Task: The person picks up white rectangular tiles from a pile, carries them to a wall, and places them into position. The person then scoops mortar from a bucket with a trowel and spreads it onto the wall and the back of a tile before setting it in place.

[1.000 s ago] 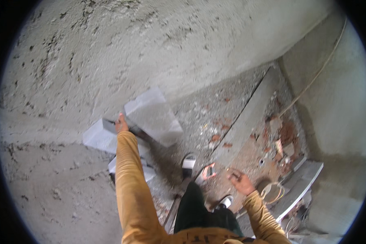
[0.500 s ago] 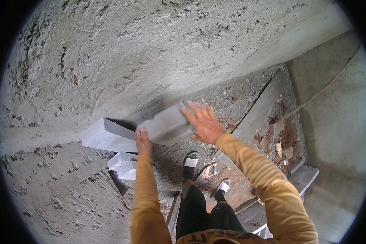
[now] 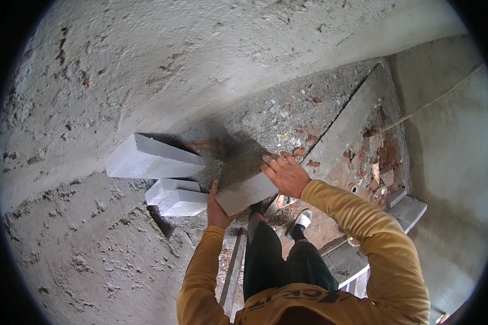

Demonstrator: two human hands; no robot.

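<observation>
Between my hands, in front of my legs, is a grey concrete block (image 3: 245,179), tilted, with a dark upper face and a paler side. My left hand (image 3: 220,210) grips its near left end, thumb pointing up along the edge. My right hand (image 3: 287,175) is closed over its right end, fingers curled on the top edge. To the left a large pale block (image 3: 154,158) stands by the wall. Just nearer than that, two smaller pale blocks (image 3: 176,197) sit side by side.
A rough plastered wall (image 3: 162,65) rises on the far side. Rubble and broken red brick (image 3: 382,162) cover the floor at right. A cord (image 3: 434,100) runs along the right wall. A grey slab (image 3: 409,212) lies at right, and a narrow plank (image 3: 232,271) beside my left leg.
The held block has come nearer to my body and tilted, its dark face now showing. Both hands moved with it, and the right hand's fingers have closed over its end.
</observation>
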